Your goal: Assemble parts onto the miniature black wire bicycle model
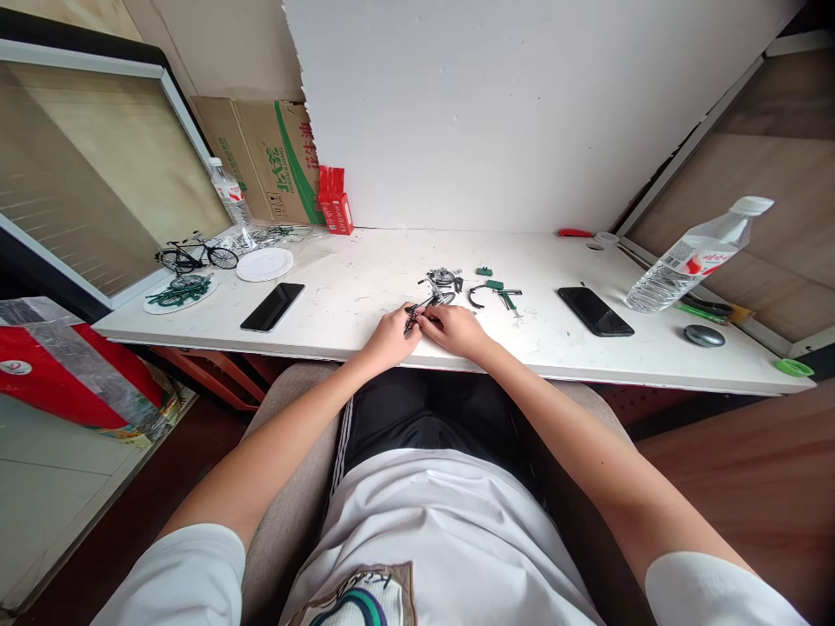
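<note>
Head view: pinching a dark model bicycle (442,298) between fingertips of left hand (395,337) and right hand (457,329) — at the near edge of the white table (365,283); unable to tell exact contact points. Best to steady lightly with one hand, press gently with the other — never twisting.

Two hands (393,337), two phones (272,307), two bottles (691,261), two round plates (264,264), one mouse (704,335)
</note>
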Action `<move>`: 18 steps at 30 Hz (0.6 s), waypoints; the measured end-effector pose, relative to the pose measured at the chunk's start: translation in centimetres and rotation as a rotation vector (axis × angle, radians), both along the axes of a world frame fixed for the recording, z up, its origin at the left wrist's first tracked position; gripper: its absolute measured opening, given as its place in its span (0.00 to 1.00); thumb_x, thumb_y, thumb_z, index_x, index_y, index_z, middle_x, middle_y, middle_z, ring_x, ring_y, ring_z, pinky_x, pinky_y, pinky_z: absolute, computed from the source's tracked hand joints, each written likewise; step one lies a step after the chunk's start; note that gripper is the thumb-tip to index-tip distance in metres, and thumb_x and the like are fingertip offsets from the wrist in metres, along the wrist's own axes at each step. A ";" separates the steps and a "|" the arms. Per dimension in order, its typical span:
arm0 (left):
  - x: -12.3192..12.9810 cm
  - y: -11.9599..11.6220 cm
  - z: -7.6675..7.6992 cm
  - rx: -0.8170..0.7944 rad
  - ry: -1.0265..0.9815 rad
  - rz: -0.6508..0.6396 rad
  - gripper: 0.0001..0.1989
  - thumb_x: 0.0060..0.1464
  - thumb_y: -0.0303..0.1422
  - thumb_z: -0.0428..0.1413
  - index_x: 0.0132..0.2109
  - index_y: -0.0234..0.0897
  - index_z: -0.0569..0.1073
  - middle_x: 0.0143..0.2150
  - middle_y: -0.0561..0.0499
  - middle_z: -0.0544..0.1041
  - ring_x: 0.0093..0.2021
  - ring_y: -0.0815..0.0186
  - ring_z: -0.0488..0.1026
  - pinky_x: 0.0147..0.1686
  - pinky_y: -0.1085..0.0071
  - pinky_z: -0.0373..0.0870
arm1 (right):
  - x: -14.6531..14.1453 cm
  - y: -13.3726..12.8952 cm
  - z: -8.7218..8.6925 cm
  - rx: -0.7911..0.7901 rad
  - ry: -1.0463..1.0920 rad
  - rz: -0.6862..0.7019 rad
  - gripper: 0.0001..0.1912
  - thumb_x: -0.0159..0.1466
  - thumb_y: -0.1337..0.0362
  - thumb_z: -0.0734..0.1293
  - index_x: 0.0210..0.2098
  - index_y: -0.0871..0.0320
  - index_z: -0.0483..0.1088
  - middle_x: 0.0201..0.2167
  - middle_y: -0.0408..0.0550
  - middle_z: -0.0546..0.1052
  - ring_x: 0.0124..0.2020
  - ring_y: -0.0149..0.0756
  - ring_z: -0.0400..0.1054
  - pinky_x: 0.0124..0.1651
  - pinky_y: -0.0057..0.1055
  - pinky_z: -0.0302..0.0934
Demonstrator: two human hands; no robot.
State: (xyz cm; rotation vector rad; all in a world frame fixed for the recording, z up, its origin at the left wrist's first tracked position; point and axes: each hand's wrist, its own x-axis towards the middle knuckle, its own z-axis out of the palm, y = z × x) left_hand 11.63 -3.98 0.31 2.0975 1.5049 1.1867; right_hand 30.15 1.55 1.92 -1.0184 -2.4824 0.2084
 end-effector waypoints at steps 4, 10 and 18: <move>0.0 0.1 -0.2 0.005 -0.005 -0.001 0.18 0.62 0.25 0.55 0.58 0.35 0.75 0.52 0.40 0.83 0.52 0.53 0.81 0.55 0.59 0.77 | 0.0 0.1 -0.1 0.003 0.004 -0.001 0.19 0.76 0.54 0.61 0.35 0.58 0.76 0.33 0.51 0.81 0.31 0.36 0.70 0.33 0.31 0.49; 0.0 0.1 -0.3 0.012 0.005 -0.002 0.17 0.62 0.25 0.55 0.58 0.36 0.75 0.52 0.41 0.83 0.52 0.54 0.81 0.56 0.59 0.77 | 0.0 0.1 -0.1 0.010 0.006 0.003 0.20 0.76 0.54 0.61 0.34 0.57 0.75 0.32 0.51 0.81 0.30 0.36 0.69 0.33 0.31 0.48; 0.1 0.0 -0.1 0.023 0.026 0.009 0.17 0.62 0.25 0.55 0.57 0.34 0.75 0.52 0.40 0.83 0.52 0.54 0.81 0.55 0.60 0.77 | 0.0 0.1 -0.2 0.016 0.000 0.006 0.20 0.76 0.54 0.61 0.34 0.58 0.75 0.33 0.52 0.81 0.30 0.36 0.69 0.33 0.31 0.48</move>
